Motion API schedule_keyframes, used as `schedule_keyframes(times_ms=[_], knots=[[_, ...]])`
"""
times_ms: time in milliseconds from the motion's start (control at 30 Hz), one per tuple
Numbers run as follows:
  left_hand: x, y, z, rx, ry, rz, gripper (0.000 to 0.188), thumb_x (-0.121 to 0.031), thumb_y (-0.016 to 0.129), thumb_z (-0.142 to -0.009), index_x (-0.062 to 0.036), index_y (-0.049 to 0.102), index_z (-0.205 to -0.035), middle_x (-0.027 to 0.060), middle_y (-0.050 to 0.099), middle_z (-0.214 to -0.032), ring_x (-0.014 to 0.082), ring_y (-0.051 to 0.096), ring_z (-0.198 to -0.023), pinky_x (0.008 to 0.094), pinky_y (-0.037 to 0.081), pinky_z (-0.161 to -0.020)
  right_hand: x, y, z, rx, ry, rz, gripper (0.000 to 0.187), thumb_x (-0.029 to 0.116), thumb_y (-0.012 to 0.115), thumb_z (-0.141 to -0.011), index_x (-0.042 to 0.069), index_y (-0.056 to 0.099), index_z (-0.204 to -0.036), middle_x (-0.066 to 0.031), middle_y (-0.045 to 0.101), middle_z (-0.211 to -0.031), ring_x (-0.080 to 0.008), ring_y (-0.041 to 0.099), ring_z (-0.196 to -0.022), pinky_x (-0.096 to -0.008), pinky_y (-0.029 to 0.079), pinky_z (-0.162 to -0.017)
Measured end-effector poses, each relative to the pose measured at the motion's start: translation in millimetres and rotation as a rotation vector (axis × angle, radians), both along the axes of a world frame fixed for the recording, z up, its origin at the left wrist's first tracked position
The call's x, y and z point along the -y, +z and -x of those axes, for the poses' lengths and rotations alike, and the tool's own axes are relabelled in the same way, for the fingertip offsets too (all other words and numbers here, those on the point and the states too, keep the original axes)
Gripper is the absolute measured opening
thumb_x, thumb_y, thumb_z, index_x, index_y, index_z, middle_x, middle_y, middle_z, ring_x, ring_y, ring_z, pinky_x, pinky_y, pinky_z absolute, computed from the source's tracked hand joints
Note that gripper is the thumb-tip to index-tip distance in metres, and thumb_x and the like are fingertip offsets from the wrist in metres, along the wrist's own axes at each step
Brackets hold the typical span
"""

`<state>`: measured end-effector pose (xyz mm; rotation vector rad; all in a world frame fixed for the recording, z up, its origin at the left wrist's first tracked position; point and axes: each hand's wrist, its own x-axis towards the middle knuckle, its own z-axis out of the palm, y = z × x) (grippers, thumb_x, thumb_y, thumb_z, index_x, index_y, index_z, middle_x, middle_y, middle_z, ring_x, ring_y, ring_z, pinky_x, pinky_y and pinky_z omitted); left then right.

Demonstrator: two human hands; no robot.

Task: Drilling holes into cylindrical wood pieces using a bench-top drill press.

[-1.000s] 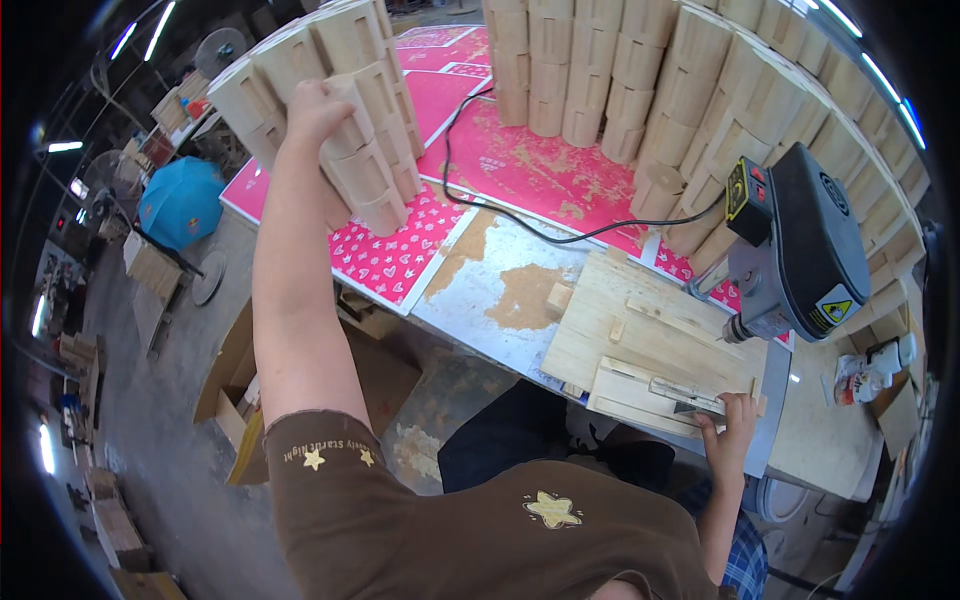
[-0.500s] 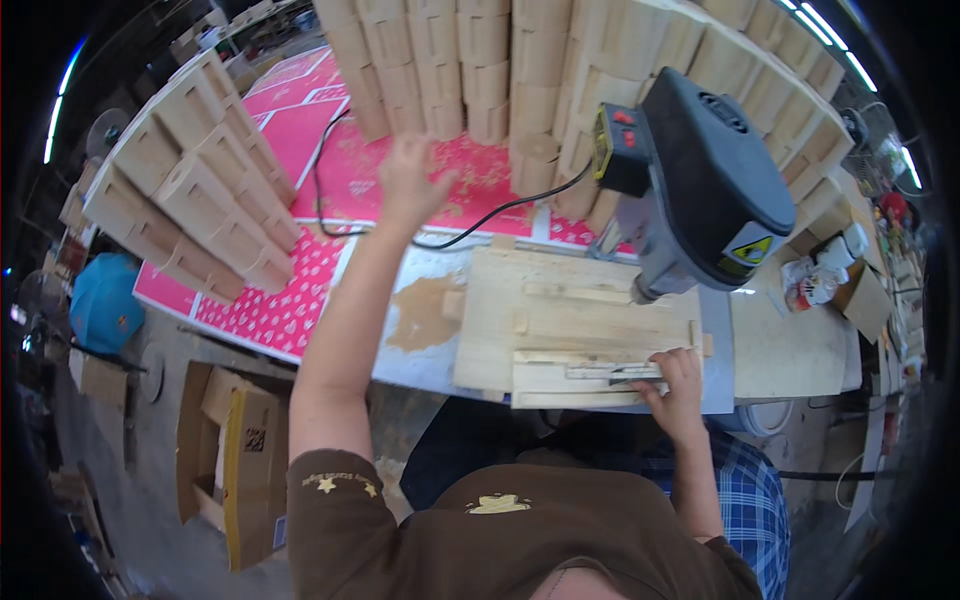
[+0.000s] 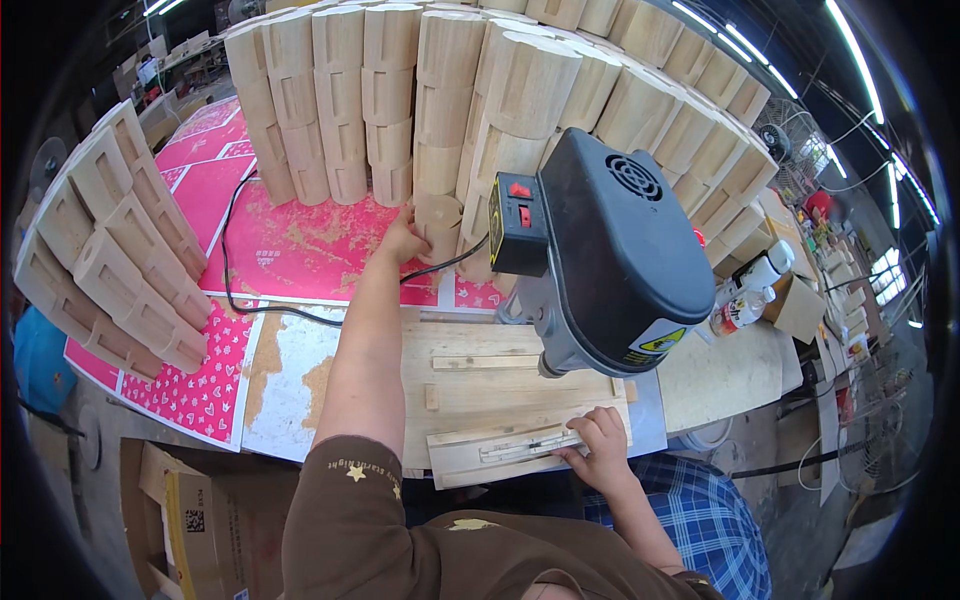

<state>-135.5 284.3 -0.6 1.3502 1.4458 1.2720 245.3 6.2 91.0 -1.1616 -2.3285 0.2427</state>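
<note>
My left hand reaches far forward to a short round wooden block at the foot of the tall stacks. Its fingers and thumb close round the block's left side. Near the front edge of the table, my right hand grips the right end of a narrow wooden board with a long slot. A thin strip with dark marks lies along that slot, partly under my fingers. The narrow board sits slightly tilted on a larger wooden base board with battens, below a black-topped drill press.
Tall stacks of notched wooden blocks stand behind, with another group at left. A black cable crosses the pink, dust-strewn table covering. White bottles stand at right; an open cardboard box is below left.
My left hand has moved from open air above the pink covering to the round block. The narrow board under my right hand has turned slightly. The whole view has shifted.
</note>
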Motion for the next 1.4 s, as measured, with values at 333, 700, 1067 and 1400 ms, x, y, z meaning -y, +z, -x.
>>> schedule_keyframes(times_ms=[333,700,1067,1400], knots=[[113.6,91.8,55.1,-0.131,0.084,-0.139,0.071,0.002,0.075,-0.055,-0.0009,0.050,-0.121,0.0103,0.059,-0.113,0.0205,0.058,-0.103,0.0328,0.046,-0.090,-1.4,2.0,-2.6,-0.035,0.007,-0.025,0.040,0.016,0.079,-0.056,0.008,0.058,-0.089,-0.0089,0.052,-0.081,-0.0299,0.050,-0.078,-0.0398,0.041,-0.069],[302.1,136.2,-13.3,0.093,-0.055,0.082,0.046,-0.013,0.076,-0.072,0.0038,0.062,-0.112,0.0096,0.066,-0.102,0.0145,0.062,-0.090,0.0270,0.049,-0.082,-0.6,-0.3,-13.0,-0.036,0.032,0.041,0.037,0.010,0.075,-0.061,0.003,0.056,-0.092,-0.0134,0.054,-0.090,-0.0350,0.050,-0.085,-0.0425,0.042,-0.074],[296.8,106.7,-85.3,0.009,-0.294,0.335,0.046,-0.012,0.079,-0.071,0.0046,0.062,-0.111,0.0103,0.066,-0.100,0.0120,0.060,-0.091,0.0238,0.047,-0.082,-23.7,2.4,-27.6,-0.033,0.041,0.068,0.032,0.011,0.072,-0.068,0.002,0.057,-0.094,-0.0123,0.054,-0.091,-0.0327,0.050,-0.091,-0.0399,0.041,-0.080],[285.2,94.2,-85.7,0.039,-0.482,0.442,0.042,-0.009,0.077,-0.072,0.0033,0.063,-0.110,0.0101,0.067,-0.099,0.0110,0.062,-0.088,0.0233,0.048,-0.081,-25.3,4.6,-36.3,-0.015,0.092,0.074,0.030,0.011,0.072,-0.070,0.003,0.058,-0.094,-0.0108,0.054,-0.090,-0.0313,0.049,-0.091,-0.0390,0.041,-0.079]])
